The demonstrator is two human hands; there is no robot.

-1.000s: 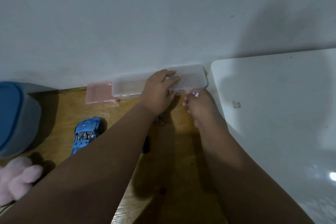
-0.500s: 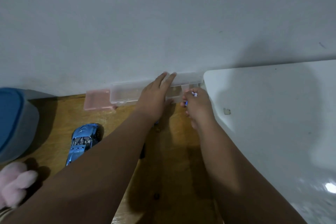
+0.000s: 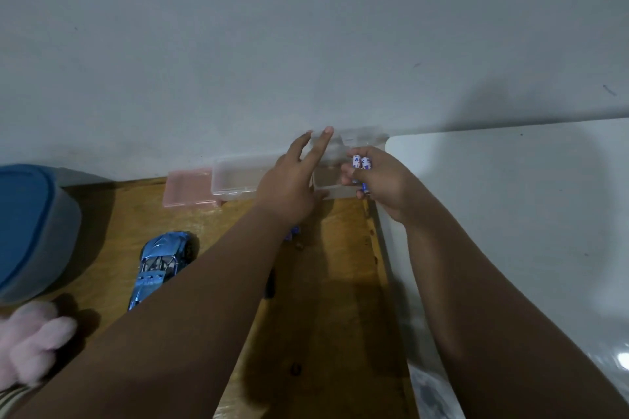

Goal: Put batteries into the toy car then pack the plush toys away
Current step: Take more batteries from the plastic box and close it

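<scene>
Wooden boards (image 3: 340, 299) met a grey wall (image 3: 306, 44), where a clear plastic box (image 3: 235, 177) stood mid-frame. The left hand (image 3: 289, 180) pressed straight fingers (image 3: 322, 141) against its lid; the right hand (image 3: 383, 182) gripped two blue-and-white batteries (image 3: 360, 163) beside it. A shiny blue toy car (image 3: 160, 265) lay lower left, a pink plush toy (image 3: 30, 340) at the left edge.

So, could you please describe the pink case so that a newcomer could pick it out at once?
Follow the grey wall down to where it meets the wooden surface. Two flat plastic cases lie along that edge, beyond the blue toy car; the pink case is the left one. Its neighbour, the clear case, is colourless and longer.
</scene>
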